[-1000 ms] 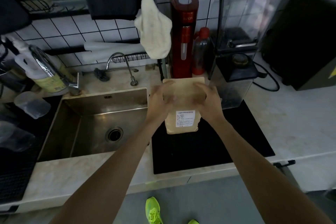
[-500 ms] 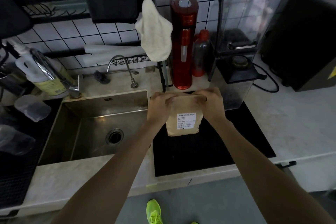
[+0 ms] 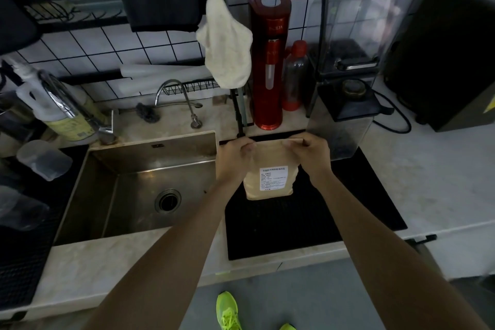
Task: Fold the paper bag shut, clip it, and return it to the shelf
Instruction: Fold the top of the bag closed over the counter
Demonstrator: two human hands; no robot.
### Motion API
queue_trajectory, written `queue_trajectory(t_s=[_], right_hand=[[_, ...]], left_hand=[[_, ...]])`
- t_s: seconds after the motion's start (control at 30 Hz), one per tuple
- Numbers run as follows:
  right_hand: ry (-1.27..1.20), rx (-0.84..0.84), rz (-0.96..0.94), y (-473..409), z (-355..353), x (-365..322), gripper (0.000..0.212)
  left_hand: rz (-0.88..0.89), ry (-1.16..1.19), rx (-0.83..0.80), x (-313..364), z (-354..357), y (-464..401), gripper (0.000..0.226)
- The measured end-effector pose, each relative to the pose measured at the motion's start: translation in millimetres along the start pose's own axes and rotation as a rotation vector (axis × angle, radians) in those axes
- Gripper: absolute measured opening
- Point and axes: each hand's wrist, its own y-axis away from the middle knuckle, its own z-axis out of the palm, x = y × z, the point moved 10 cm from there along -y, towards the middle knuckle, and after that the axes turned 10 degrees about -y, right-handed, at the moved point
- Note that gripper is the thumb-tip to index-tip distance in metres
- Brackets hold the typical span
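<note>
Now your left hand [image 3: 235, 159] and right hand [image 3: 308, 154] each pinch a top corner of the paper bag [image 3: 270, 177], grip closed on its folded edge. It stands on the black cooktop [image 3: 308, 220], beside the sink [image 3: 139, 187].

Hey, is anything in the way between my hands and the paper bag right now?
No. The left hand and right hand both already grip the top edge of the paper bag, which stands on the black cooktop.
</note>
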Motion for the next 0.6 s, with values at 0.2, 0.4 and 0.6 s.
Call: queue_trajectory(t_s=[0.2,0.4,0.6], right_hand=[[-0.052,0.026,0.023,-1,-1,8,0.009],[0.228,-0.029,-0.157,-6,2,-13,0.012],[0.718,-0.132,-0.489,0,33,-44,0.017]], left_hand=[[0.084,-0.117,0.016,10,10,-2,0.023],[0.297,-0.299,0.103,36,8,-1,0.026],[0.236,-0.278,0.058,31,14,-3,0.024]])
